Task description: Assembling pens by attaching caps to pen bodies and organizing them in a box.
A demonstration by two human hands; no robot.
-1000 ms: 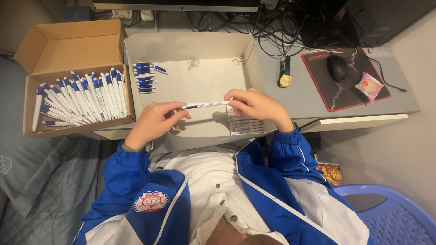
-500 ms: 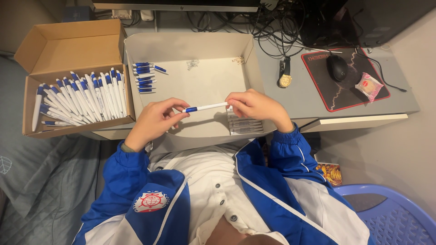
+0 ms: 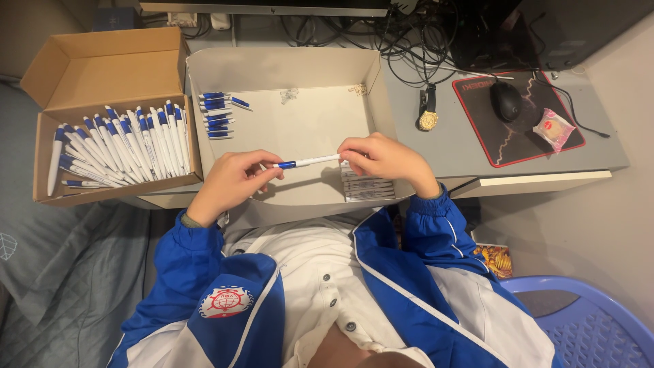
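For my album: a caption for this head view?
Both hands, left hand and right hand, hold a blue-and-white pen over a grey box.

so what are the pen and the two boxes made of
The pen, held between left hand and right hand, looks like smooth plastic, white with blue ends. The brown box and white box look like matte cardboard, with folded flaps.

Pens point(image 3: 116, 146) in left box point(image 3: 102, 68) — mouse point(image 3: 505, 101) far right

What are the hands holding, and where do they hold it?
A white pen with a blue end. The left hand pinches its blue end; the right hand pinches its white end.
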